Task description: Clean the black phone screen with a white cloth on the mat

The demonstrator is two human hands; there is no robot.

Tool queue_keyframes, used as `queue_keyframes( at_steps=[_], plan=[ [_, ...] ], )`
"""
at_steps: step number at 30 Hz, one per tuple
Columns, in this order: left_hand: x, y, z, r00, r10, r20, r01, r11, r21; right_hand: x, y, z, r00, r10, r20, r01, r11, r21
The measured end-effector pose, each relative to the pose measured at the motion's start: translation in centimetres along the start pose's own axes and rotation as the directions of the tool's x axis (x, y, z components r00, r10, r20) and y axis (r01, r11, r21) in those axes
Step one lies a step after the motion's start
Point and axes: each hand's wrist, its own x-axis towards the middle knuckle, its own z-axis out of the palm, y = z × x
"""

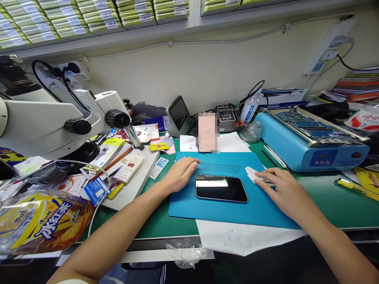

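Head view: right hand (pixel 282 191) pinches white wipe (pixel 251 173) — left hand (pixel 180 174) near clear pane (pixel 220 170), grip unclear — pane beside phone (pixel 221 192), not on it.

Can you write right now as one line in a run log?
left hand: at one end of clear sheet | right hand: pinching white wipe | phone: lying flat on blue mat
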Motion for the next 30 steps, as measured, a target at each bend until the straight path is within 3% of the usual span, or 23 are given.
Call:
queue_keyframes(
  at_steps=[5, 10, 13, 17, 20, 23, 27, 30],
  plan=[
    [-0.1, -0.3, 0.0, 0.999, 0.002, -0.049, -0.003, 1.000, -0.023, 0.4, -0.8, -0.3, 0.999, -0.031, -0.034, 0.032, 0.999, 0.022],
    [0.0, -0.6, 0.1, 0.998, 0.002, -0.067, -0.004, 1.000, -0.028, -1.6, -4.5, -0.9, 0.986, -0.140, -0.096, 0.142, 0.990, 0.016],
    [0.0, -0.5, 0.1, 0.998, -0.004, -0.069, 0.001, 0.999, -0.036, -3.6, -6.3, 0.1, 0.960, -0.277, -0.029, 0.278, 0.960, 0.020],
    [0.0, -0.6, 0.1, 0.998, 0.000, -0.065, -0.003, 0.999, -0.034, -4.9, -7.1, 1.8, 0.936, -0.351, 0.038, 0.352, 0.935, -0.048],
    [0.0, -0.8, 0.2, 0.998, -0.001, -0.069, -0.001, 1.000, -0.026, -4.5, -8.4, 2.5, 0.926, -0.351, 0.140, 0.363, 0.929, -0.071],
    [0.0, -1.0, 0.3, 0.997, -0.002, -0.075, -0.001, 1.000, -0.031, -3.4, -11.2, 3.0, 0.919, -0.302, 0.253, 0.325, 0.944, -0.054],
    [0.0, -1.0, 0.4, 0.996, 0.020, -0.081, -0.024, 0.999, -0.046, -1.9, -15.8, 3.9, 0.912, -0.262, 0.317, 0.284, 0.958, -0.024],
    [0.0, -1.0, 0.5, 0.996, 0.023, -0.088, -0.029, 0.998, -0.063, -1.6, -17.9, 4.5, 0.898, -0.299, 0.322, 0.308, 0.951, 0.021]
  ],
)
